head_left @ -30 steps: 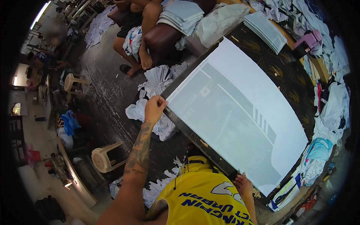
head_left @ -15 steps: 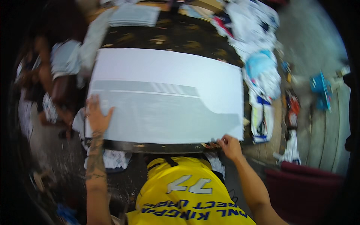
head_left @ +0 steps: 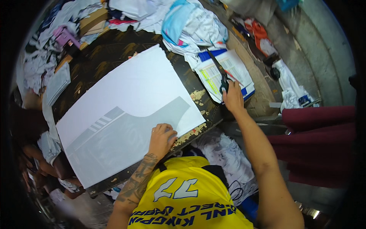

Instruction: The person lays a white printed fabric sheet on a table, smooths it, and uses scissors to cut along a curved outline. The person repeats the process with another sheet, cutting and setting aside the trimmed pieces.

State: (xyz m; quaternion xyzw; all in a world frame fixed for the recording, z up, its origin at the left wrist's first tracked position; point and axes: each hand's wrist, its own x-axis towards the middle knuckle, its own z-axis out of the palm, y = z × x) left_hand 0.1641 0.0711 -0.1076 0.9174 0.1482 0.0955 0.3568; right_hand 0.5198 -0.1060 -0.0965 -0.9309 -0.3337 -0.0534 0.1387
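A dark worn table (head_left: 114, 49) carries a large white sheet (head_left: 126, 110) with a grey panel. Cloth heaps (head_left: 190, 23) crowd the far edge. The left hand (head_left: 162, 138) presses flat on the sheet's near right corner. The right hand (head_left: 233, 98) closes around black scissors (head_left: 219, 72), lying on a printed booklet (head_left: 225, 74) to the right.

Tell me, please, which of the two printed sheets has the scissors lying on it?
The small sheet with green and blue print, right of the table; the right hand reaches the scissors there. The large white-and-grey sheet lies under the left hand.
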